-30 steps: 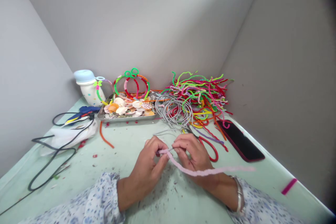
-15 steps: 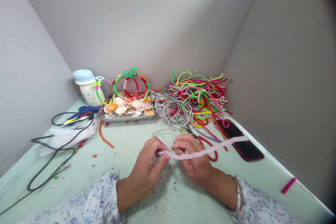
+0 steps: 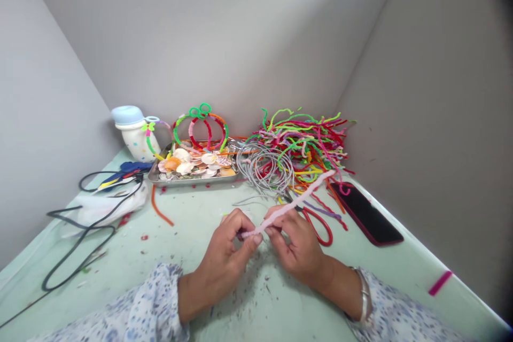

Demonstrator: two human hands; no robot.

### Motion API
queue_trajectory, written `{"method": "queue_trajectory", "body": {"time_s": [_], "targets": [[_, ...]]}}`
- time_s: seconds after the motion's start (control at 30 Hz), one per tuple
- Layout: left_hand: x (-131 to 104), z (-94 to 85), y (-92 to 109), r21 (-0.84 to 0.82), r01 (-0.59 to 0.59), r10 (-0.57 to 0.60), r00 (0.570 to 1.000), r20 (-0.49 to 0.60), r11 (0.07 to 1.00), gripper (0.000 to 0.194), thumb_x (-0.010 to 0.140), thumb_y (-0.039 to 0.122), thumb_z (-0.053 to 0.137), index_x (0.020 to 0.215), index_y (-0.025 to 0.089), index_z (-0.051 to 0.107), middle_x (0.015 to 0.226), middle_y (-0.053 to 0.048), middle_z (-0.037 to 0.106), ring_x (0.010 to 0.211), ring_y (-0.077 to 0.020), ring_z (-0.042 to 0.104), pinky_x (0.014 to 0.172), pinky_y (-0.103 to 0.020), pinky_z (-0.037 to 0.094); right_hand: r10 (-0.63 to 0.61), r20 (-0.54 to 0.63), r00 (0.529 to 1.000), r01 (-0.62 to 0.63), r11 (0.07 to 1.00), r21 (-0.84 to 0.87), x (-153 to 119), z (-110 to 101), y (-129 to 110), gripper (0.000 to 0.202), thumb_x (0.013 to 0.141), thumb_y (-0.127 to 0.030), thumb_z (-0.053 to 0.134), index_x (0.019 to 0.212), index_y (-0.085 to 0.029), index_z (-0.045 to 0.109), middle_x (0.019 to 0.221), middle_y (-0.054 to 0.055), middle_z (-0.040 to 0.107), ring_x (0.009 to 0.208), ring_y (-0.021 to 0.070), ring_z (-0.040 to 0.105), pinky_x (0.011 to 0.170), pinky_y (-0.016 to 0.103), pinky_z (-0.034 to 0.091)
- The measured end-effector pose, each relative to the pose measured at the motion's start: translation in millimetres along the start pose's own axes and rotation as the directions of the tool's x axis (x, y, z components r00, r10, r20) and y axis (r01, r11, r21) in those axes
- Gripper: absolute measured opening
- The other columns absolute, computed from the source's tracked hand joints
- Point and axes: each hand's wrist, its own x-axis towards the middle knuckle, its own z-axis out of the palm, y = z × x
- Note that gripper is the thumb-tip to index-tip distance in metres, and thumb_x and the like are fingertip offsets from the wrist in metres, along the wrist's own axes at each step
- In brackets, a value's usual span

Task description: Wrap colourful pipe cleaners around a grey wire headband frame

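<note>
A pale pink fuzzy stem [image 3: 298, 200] runs from between my hands up to the right, its free end over the pile of coloured stems. Thumb and fingers of my left hand [image 3: 231, 248] pinch its lower end, where it looks tightly coiled. My right hand [image 3: 294, 243] is closed just beside that spot, its fingertips together under the stem; whether they grip the stem or a thin wire is hidden. Red-handled scissors [image 3: 329, 237] lie behind my right hand, and a coil of grey wire [image 3: 265, 168] rests beyond both hands.
A metal tray [image 3: 192, 181] of shells stands at the back, with coloured rings above it. Behind the wire is the stem pile [image 3: 304, 139]. A phone [image 3: 368, 216] lies right. On the left are a bottle [image 3: 136, 136], black cable [image 3: 66, 272] and plastic bag [image 3: 96, 211].
The free end of the pink stem has swung up and to the left, away from the phone. My right fingers have shifted slightly; my left hand has hardly moved.
</note>
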Motion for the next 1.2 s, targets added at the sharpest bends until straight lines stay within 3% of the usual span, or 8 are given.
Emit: {"method": "queue_trajectory", "body": {"time_s": [0.63, 0.93, 1.2], "targets": [[3.0, -0.6, -2.3, -0.156, 0.138, -0.135, 0.99, 0.029, 0.978, 0.021, 0.086, 0.034, 0.059, 0.073, 0.019, 0.05, 0.073, 0.002, 0.046, 0.074, -0.0157, 0.043, 0.07, -0.028, 0.035, -0.003, 0.031, 1.0, 0.001, 0.998, 0.07, -1.0, -0.7, -0.6, 0.021, 0.086, -0.007, 0.052, 0.102, -0.02, 0.058, 0.094, 0.007, 0.059, 0.087, 0.0196, 0.059, 0.074, 0.032, 0.051], [5.6, 1.3, 4.6, -0.051, 0.151, -0.151, 0.988, 0.001, 0.987, 0.014, 0.083, 0.027, 0.058, 0.076, 0.019, 0.05, 0.073, 0.002, 0.048, 0.073, -0.0155, 0.045, 0.069, -0.028, 0.036, 0.055, 0.018, 0.998, -0.056, 0.997, 0.05, -0.9, 1.8, -0.8, 0.02, 0.088, -0.007, 0.051, 0.101, -0.02, 0.058, 0.097, 0.008, 0.057, 0.091, 0.0201, 0.059, 0.076, 0.033, 0.049], [5.1, -1.5, 2.3, -0.064, 0.116, -0.116, 0.993, 0.011, 0.991, 0.017, 0.086, 0.032, 0.056, 0.076, 0.019, 0.052, 0.074, 0.001, 0.049, 0.075, -0.017, 0.045, 0.071, -0.03, 0.036, 0.041, 0.013, 0.999, -0.042, 0.998, 0.049, 0.3, 1.1, -2.6, 0.02, 0.088, -0.007, 0.051, 0.102, -0.02, 0.058, 0.096, 0.008, 0.058, 0.088, 0.0197, 0.059, 0.074, 0.033, 0.05]]}}
